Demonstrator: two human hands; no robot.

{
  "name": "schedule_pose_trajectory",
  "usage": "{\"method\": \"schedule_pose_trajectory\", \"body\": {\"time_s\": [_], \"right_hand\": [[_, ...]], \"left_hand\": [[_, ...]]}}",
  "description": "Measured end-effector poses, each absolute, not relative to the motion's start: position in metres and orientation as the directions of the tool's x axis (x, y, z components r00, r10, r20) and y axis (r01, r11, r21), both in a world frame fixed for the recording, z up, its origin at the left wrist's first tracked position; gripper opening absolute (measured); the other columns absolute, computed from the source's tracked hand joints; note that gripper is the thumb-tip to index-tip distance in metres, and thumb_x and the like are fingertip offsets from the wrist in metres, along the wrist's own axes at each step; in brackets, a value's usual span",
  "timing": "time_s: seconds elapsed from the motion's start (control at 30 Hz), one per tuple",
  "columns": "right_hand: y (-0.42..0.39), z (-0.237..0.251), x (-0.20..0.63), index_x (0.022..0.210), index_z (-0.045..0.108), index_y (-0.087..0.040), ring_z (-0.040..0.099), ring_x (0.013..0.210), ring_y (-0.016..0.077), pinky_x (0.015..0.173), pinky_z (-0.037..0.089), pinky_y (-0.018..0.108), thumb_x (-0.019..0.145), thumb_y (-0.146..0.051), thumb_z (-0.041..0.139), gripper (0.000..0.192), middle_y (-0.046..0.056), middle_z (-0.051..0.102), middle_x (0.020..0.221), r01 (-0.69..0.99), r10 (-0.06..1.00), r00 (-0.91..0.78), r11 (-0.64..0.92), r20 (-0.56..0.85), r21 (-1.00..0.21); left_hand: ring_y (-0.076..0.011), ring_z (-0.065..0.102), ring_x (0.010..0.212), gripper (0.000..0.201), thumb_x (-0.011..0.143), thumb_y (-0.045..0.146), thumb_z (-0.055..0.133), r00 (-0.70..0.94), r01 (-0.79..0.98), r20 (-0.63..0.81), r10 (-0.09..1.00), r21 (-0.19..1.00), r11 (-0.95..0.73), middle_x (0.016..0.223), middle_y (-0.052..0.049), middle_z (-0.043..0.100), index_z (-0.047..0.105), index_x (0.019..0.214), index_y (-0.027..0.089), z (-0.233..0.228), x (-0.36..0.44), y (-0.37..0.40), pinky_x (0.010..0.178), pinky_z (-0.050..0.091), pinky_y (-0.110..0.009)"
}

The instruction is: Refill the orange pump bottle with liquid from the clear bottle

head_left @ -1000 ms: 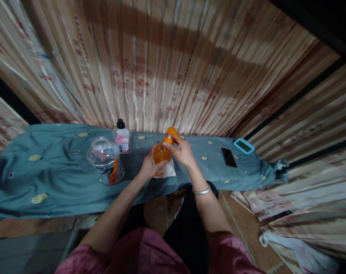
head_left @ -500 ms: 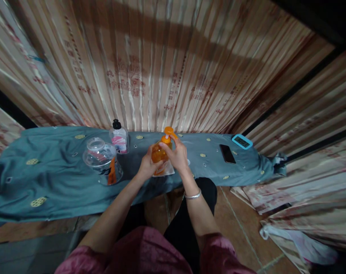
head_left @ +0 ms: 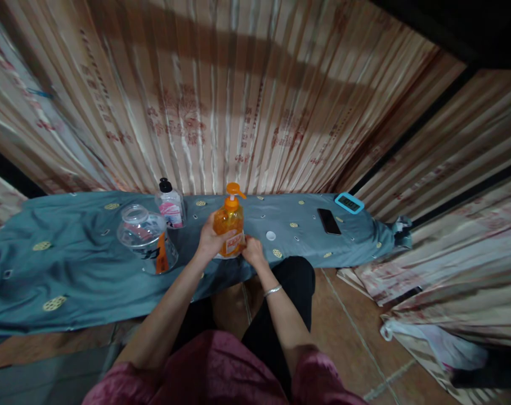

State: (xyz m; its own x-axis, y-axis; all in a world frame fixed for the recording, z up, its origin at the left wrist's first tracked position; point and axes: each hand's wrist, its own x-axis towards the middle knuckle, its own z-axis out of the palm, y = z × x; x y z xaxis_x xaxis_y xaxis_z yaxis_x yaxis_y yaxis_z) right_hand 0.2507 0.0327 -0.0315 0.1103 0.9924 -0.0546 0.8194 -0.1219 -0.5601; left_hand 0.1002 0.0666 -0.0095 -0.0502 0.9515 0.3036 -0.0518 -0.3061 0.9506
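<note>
A: Where is the orange pump bottle (head_left: pixel 229 228) now?

B: It stands upright on the counter (head_left: pixel 82 270), near the front edge, just before the person. The left hand (head_left: pixel 209 241) is wrapped around its body. The right hand (head_left: pixel 252 251) is low at its base; its fingers are curled, but I cannot tell if they really grip the bottle or only touch the white thing under it.

A: How will it handle?

B: I think it is smooth plastic, rather full, so a bit heavy and maybe slippery. The body is the good place to hold; the pump on top is thin and may sink when pressed.

A: And the room around it?

B: To the left stand a clear jar (head_left: pixel 147 238) and a small bottle with a black cap (head_left: pixel 170 205), both near. A small white cap (head_left: pixel 271 235) lies just to the right. Farther right, well apart, are a phone (head_left: pixel 328 221) and a blue timer (head_left: pixel 349 203). The curtain (head_left: pixel 247 107) hangs close behind, and the cloth is wrinkled.
</note>
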Motion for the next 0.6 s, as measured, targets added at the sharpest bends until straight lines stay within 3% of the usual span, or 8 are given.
{"method": "schedule_pose_trajectory", "body": {"time_s": [0.1, 0.23, 0.4, 0.6], "right_hand": [[0.028, -0.026, 0.257, 0.125, 0.066, -0.022, 0.071, 0.108, 0.0247, 0.089, 0.061, 0.043, 0.098, -0.034, 0.071, 0.029, 0.007, 0.069, 0.126, 0.763, 0.983, 0.166, -0.181, -0.083, -0.621], [0.018, -0.01, 0.278, 0.124, 0.066, -0.019, 0.072, 0.104, 0.0235, 0.089, 0.061, 0.044, 0.1, -0.035, 0.068, 0.029, 0.007, 0.07, 0.125, 0.647, 0.968, 0.252, -0.166, 0.003, -0.744], [0.021, 0.027, 0.287, 0.124, 0.065, -0.018, 0.072, 0.099, 0.0225, 0.085, 0.062, 0.043, 0.101, -0.038, 0.066, 0.03, 0.007, 0.071, 0.12, 0.465, 0.946, 0.261, 0.051, 0.193, -0.884], [0.018, 0.055, 0.242, 0.124, 0.062, -0.019, 0.072, 0.102, 0.0234, 0.092, 0.058, 0.044, 0.103, -0.048, 0.058, 0.036, 0.007, 0.073, 0.117, 0.313, 0.911, 0.129, 0.336, 0.391, -0.888]], "left_hand": [[-0.0281, 0.071, 0.11, 0.07, 0.054, 0.035, 0.09, -0.06, -0.087, 0.286, 0.956, 0.953, -0.291, 0.114, -0.005, 0.074, 0.06, 0.116, 0.023, -0.003, 0.095, 0.066, 0.105, 0.055, -0.05], [-0.0279, 0.071, 0.114, 0.071, 0.057, 0.033, 0.089, -0.051, -0.106, 0.307, 0.95, 0.945, -0.311, 0.12, -0.007, 0.073, 0.059, 0.12, 0.021, 0.007, 0.087, 0.062, 0.107, 0.054, -0.05], [-0.0278, 0.071, 0.113, 0.069, 0.058, 0.03, 0.088, -0.037, -0.09, 0.305, 0.952, 0.947, -0.307, 0.119, -0.007, 0.074, 0.06, 0.12, 0.02, 0.007, 0.093, 0.064, 0.109, 0.053, -0.051], [-0.0288, 0.072, 0.113, 0.067, 0.059, 0.035, 0.089, -0.016, -0.089, 0.319, 0.948, 0.944, -0.319, 0.119, -0.009, 0.074, 0.059, 0.118, 0.022, -0.006, 0.11, 0.063, 0.106, 0.055, -0.05]]}}
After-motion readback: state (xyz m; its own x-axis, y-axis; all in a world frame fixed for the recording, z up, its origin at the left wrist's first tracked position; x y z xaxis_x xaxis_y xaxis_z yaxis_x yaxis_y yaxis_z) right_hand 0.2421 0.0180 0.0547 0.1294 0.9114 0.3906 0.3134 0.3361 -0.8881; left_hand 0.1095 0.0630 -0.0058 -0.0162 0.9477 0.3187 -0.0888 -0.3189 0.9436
